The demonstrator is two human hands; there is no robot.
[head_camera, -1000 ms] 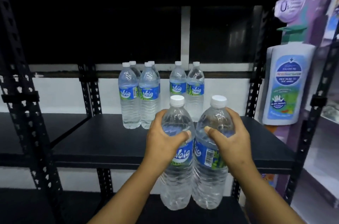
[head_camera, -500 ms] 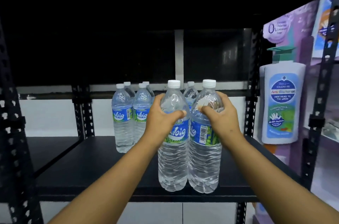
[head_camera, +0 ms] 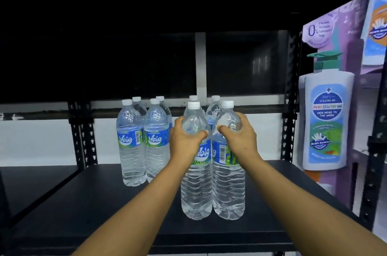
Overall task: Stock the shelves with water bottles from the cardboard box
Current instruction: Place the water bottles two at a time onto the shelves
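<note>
A shop's stockroom-style aisle: black slotted-steel shelving [head_camera: 83, 203] carries rows of identical labelled water bottles [head_camera: 132, 144] lined up as retail stock. At the right, a purple promotional display [head_camera: 354, 31] bears an oversized cut-out of an anti-bacterial wash pump bottle [head_camera: 326, 121], with printed product claims above it. Another slotted upright [head_camera: 377, 161] frames further shelving beyond.

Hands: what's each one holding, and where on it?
Left hand grips one water bottle round its upper body, above the label. Right hand grips a second bottle likewise.
</note>
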